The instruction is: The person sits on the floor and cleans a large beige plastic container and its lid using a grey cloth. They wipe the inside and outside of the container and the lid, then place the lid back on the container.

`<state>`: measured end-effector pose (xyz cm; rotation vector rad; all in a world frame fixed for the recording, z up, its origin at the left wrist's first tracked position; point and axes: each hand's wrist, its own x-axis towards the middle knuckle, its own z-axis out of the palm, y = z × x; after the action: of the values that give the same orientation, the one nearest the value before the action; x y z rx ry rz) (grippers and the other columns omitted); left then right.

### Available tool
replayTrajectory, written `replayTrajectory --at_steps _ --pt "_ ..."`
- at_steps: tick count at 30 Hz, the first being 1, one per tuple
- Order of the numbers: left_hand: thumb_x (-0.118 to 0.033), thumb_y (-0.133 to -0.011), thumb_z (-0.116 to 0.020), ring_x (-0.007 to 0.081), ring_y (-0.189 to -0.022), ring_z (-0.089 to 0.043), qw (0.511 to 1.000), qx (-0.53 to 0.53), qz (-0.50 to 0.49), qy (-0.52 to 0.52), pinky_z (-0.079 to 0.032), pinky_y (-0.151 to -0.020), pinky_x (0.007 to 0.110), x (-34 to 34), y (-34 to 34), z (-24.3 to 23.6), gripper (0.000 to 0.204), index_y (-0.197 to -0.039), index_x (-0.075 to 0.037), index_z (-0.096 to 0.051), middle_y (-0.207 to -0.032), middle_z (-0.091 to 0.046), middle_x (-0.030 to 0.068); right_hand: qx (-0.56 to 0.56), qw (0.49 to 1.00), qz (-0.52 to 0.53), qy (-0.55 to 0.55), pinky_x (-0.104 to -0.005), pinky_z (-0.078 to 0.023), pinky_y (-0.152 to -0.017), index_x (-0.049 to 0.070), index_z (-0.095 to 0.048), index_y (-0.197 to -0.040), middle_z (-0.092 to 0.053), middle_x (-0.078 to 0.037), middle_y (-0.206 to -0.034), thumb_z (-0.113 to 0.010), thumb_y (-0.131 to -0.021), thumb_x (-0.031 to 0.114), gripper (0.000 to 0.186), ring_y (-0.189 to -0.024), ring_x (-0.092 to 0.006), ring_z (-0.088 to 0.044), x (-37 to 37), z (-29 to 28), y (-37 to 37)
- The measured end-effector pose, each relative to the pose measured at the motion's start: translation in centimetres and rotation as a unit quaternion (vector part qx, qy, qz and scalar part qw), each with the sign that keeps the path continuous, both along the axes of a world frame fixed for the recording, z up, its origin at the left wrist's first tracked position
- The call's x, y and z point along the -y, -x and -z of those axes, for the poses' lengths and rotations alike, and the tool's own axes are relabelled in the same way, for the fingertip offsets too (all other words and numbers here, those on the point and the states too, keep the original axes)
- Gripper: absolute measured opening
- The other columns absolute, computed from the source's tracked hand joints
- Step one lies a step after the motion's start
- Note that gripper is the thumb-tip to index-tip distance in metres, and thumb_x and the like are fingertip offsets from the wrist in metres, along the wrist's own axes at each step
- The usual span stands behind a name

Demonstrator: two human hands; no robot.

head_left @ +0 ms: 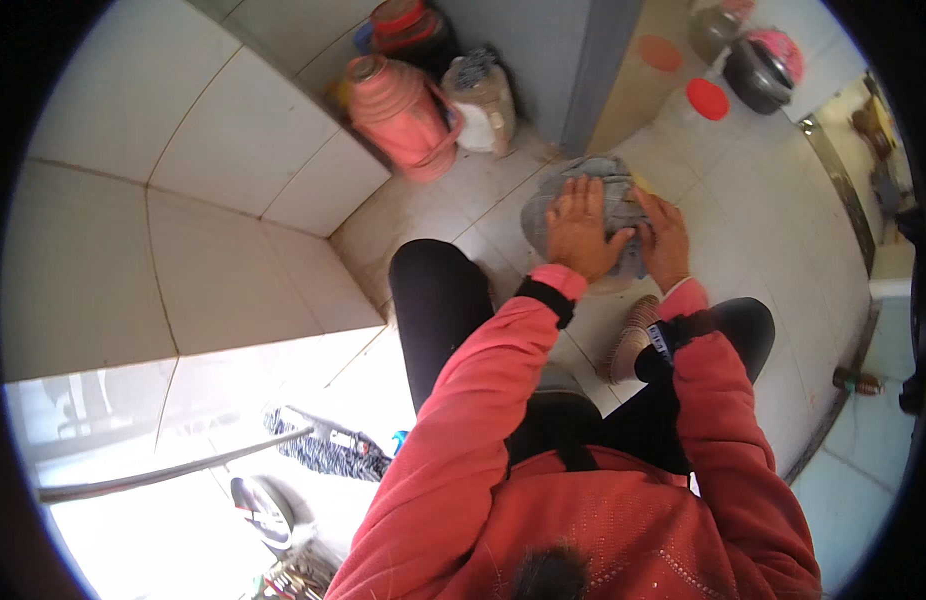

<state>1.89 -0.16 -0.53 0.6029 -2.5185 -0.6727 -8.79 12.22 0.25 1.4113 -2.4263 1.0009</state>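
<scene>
Both my palms press flat — left hand [577, 226] and right hand [664, 236], fingers spread open — on the grey cloth [595, 195] lying on the floor tiles [753, 215], pink thermos [401, 112] beyond my left fingertips.

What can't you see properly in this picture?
- Head view: the middle of the grey cloth is hidden under the left hand and right hand.
- The yellow thing at the cloth's edge is mostly covered, so I can't tell what it is.
- The pot near the rim is bent and small.
</scene>
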Motion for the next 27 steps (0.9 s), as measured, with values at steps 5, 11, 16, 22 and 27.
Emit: replayTrajectory --at_steps 5,11,16,22,27 --pt "-0.043 -0.075 -0.068 0.0387 -0.133 -0.029 0.998 0.007 -0.021 -0.055 -0.026 -0.105 0.051 -0.9 0.5 -0.5 0.085 -0.139 0.0 -0.031 -0.143 -0.035 0.0216 -0.005 1.0 -0.024 -0.018 -0.0393 -0.042 -0.092 0.019 -0.052 -0.131 -0.059 -0.011 -0.115 -0.052 -0.075 -0.006 0.062 -0.104 -0.0332 -0.052 0.6 0.3 2.0" --pt "-0.036 -0.073 -0.07 0.0429 -0.137 -0.022 0.997 0.0 -0.045 -0.056 -0.021 -0.107 0.057 -1.4 -0.8 -1.7 0.089 -0.142 -0.002 -0.026 -0.147 -0.025 0.0258 0.044 0.997 -0.038 -0.054 -0.0398 -0.042 -0.094 0.019 -0.045 -0.136 -0.057 -0.011 -0.122 -0.048 -0.074 -0.007 0.068 -0.112 -0.0327 -0.052 1.1 -0.3 3.4" --pt "-0.031 -0.07 -0.073 0.046 -0.136 -0.021 0.992 0.015 -0.056 -0.114 -0.026 -0.105 0.059 -1.3 -2.5 -2.6 0.09 -0.141 -0.002 -0.026 -0.147 -0.02 0.0289 0.062 0.995 -0.028 -0.07 -0.0391 -0.041 -0.097 0.015 -0.043 -0.138 -0.055 -0.014 -0.128 -0.045 -0.076 -0.003 0.065 -0.118 -0.0324 -0.051 1.3 -0.8 3.5" --pt "-0.025 -0.067 -0.073 0.0481 -0.129 -0.03 0.988 0.014 -0.059 -0.139 -0.033 -0.101 0.055 -1.5 -2.7 -1.6 0.081 -0.136 -0.004 -0.035 -0.142 -0.029 0.0262 0.129 0.983 -0.133 -0.011 -0.0366 -0.04 -0.1 0.006 -0.041 -0.138 -0.05 -0.017 -0.133 -0.052 -0.083 0.008 0.056 -0.122 -0.0287 -0.049 1.7 -0.7 2.9" --pt "-0.024 -0.069 -0.071 0.0485 -0.127 -0.032 0.997 -0.047 0.048 0.027 -0.038 -0.097 0.053 -0.6 -3.3 -1.8 0.075 -0.134 -0.007 -0.038 -0.136 -0.038 0.0272 -0.064 0.989 -0.119 -0.066 -0.0445 -0.035 -0.103 0.006 -0.045 -0.134 -0.049 -0.02 -0.131 -0.063 -0.082 0.035 0.062 -0.119 -0.038 -0.047 2.6 1.4 2.1"
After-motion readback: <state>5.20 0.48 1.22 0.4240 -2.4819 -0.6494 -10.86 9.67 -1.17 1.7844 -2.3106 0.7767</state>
